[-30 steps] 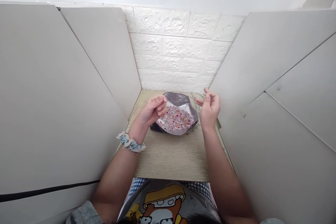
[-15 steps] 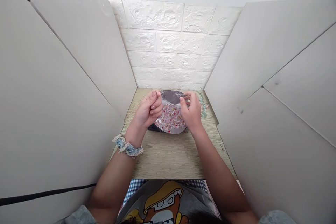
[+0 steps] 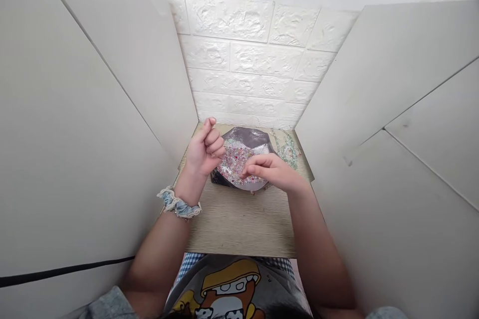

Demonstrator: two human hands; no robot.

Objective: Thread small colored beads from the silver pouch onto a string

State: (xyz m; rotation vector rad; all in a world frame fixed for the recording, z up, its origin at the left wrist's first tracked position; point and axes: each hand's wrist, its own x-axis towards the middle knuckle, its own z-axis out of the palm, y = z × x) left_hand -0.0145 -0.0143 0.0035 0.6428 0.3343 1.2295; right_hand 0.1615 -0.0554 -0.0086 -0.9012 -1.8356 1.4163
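Rising across the far side, a white embossed brick-pattern wall (image 3: 247,60); closing in from the far left, a pale grey partition board (image 3: 93,109), with a black cable (image 3: 63,271) running across its near part. Spreading below, a light wood-grain tabletop (image 3: 239,224), ending at the near edge above a grey printed T-shirt (image 3: 228,289).

Circling the left wrist, a blue denim scrunchie (image 3: 178,204) with lace trim. Rising just beyond it, the left hand (image 3: 204,152), fingers curling toward the palm, index finger lifting upward, hanging beside the left edge of the pouch; whether clenching something small or merely curling, impossible to tell. Lying at the middle of the tabletop's far half, a silver-lined foil pouch (image 3: 249,135), carrying a heap of small pink, white and red beads (image 3: 234,165). Reaching in from the right, the right hand (image 3: 271,172), fingers stretching leftward, fingertips (image 3: 245,172) gathering together just over the beads; any bead pinched there too small to tell. Trailing along the tabletop just right of the pouch, a strand of pale green beads (image 3: 287,149). Closing in from the far right, a second pale grey partition board (image 3: 392,99).
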